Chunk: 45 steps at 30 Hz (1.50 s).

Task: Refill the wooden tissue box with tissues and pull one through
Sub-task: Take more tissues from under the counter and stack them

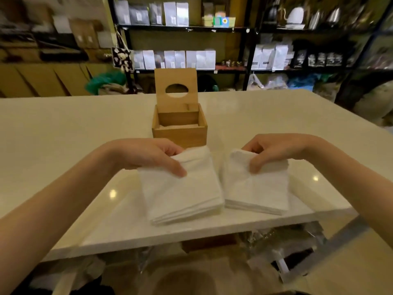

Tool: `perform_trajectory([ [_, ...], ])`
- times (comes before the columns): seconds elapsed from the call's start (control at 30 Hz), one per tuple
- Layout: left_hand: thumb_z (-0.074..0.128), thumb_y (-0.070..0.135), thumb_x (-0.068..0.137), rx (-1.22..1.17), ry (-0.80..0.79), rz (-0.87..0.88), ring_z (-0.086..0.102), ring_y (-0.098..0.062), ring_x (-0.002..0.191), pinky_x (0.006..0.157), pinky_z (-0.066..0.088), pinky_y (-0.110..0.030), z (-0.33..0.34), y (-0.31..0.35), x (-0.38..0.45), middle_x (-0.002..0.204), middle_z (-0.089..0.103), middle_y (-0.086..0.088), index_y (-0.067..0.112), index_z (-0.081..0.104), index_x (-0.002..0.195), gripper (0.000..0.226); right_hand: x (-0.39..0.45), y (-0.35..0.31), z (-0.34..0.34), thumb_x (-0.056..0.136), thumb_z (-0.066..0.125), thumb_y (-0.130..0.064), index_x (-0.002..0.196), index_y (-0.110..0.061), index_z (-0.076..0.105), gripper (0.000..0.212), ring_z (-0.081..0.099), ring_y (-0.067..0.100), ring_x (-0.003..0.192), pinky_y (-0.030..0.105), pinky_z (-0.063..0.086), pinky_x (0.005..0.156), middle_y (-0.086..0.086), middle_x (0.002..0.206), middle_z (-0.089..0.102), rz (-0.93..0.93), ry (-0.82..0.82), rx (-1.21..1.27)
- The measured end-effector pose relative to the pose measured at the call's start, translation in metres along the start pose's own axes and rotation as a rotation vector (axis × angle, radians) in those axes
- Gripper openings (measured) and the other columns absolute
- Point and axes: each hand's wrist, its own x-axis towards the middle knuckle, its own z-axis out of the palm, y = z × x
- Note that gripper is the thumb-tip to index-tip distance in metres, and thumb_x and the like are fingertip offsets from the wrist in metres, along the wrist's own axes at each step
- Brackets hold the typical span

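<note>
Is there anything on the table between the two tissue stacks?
No. In the head view, only a narrow strip of bare table separates the left stack from the right stack.

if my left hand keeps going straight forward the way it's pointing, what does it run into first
Probably the wooden tissue box. Your left hand, gripping a tissue stack, points ahead and slightly right, toward the box's front wall just beyond the fingers. Depth is hard to judge.

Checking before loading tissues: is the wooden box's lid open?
Open: the lid stands upright behind the wooden box, interior exposed.
</note>
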Motion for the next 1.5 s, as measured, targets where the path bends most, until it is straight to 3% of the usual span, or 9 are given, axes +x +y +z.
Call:
perform_trajectory([
  [0.27,0.061,0.022,0.083,0.273,0.039,-0.032,0.066,-0.015,0.088,0.067,0.053,-0.017,-0.020,-0.016,0.041,0.099,0.068,-0.001,0.014,0.063,0.099,0.018,0.061,-0.006,-0.010,0.061,0.056,-0.029,0.067,-0.021,0.060,0.011,0.055,0.008,0.063,0.022,0.041,0.060,-0.012,0.065,0.058,0.024,-0.060,-0.167],
  [0.43,0.061,0.027,0.082,0.509,0.182,0.029,0.056,-0.017,0.092,0.078,0.047,-0.029,-0.017,-0.020,0.051,0.102,0.061,0.002,0.020,0.057,0.107,0.026,0.067,-0.001,-0.010,0.073,0.063,-0.022,0.085,-0.011,0.064,0.016,0.059,0.020,0.077,0.040,0.049,0.073,0.004,0.083,0.064,0.043,0.010,-0.276],
  [0.6,0.062,0.032,0.081,0.623,0.336,0.058,0.050,-0.009,0.105,0.090,0.045,-0.024,-0.009,-0.022,0.047,0.120,0.053,0.009,0.028,0.040,0.129,0.052,0.066,0.001,-0.004,0.078,0.063,-0.021,0.112,-0.018,0.057,0.034,0.056,0.018,0.097,0.034,0.046,0.087,0.000,0.107,0.060,0.038,0.078,-0.295],
  [0.7,0.057,0.039,0.083,0.727,0.448,0.156,0.042,-0.006,0.119,0.100,0.039,-0.024,0.002,-0.015,0.041,0.135,0.041,0.012,0.030,0.026,0.138,0.064,0.063,0.010,-0.003,0.079,0.065,-0.022,0.129,-0.028,0.042,0.056,0.046,0.008,0.111,0.026,0.037,0.099,-0.010,0.122,0.049,-0.010,0.156,-0.254],
  [0.8,0.046,0.049,0.084,0.747,0.542,0.348,0.035,0.002,0.120,0.096,0.033,-0.011,0.013,-0.002,0.040,0.138,0.034,0.019,0.034,0.025,0.137,0.060,0.053,0.025,-0.004,0.080,0.065,-0.029,0.135,-0.035,0.035,0.063,0.044,0.007,0.120,0.031,0.035,0.105,-0.013,0.132,0.047,-0.067,0.299,-0.184],
  [0.97,0.038,0.046,0.089,0.609,0.397,0.434,0.020,0.009,0.124,0.085,0.016,0.007,0.022,0.018,0.069,0.148,0.023,0.018,0.034,0.018,0.140,0.056,0.036,0.046,0.003,0.082,0.060,-0.035,0.131,-0.040,0.038,0.054,0.051,0.013,0.114,0.039,0.042,0.099,-0.016,0.125,0.055,-0.116,0.614,-0.005],
  [1.07,0.039,0.043,0.091,0.594,0.298,0.317,0.016,-0.001,0.134,0.093,0.010,-0.003,0.024,0.024,0.095,0.153,0.015,0.013,0.030,0.009,0.143,0.062,0.031,0.054,0.010,0.080,0.063,-0.038,0.133,-0.042,0.034,0.061,0.040,0.002,0.121,0.027,0.033,0.104,-0.017,0.135,0.045,-0.061,0.520,-0.002],
  [1.2,0.042,0.046,0.089,0.665,0.200,0.151,0.024,-0.015,0.136,0.104,0.023,-0.024,0.030,0.030,0.112,0.152,0.022,0.003,0.026,0.007,0.144,0.069,0.030,0.060,0.017,0.075,0.066,-0.046,0.140,-0.037,0.023,0.079,0.030,0.000,0.120,0.018,0.026,0.094,-0.014,0.144,0.030,0.002,0.343,-0.055],
  [1.5,0.060,0.044,0.079,0.729,0.207,0.064,0.043,-0.019,0.119,0.097,0.037,-0.033,0.029,0.044,0.115,0.134,0.046,-0.002,0.021,0.036,0.133,0.064,0.034,0.037,0.003,0.070,0.072,-0.044,0.133,-0.030,0.038,0.072,0.044,0.003,0.112,0.022,0.036,0.094,-0.019,0.122,0.044,0.085,0.210,-0.161],
])
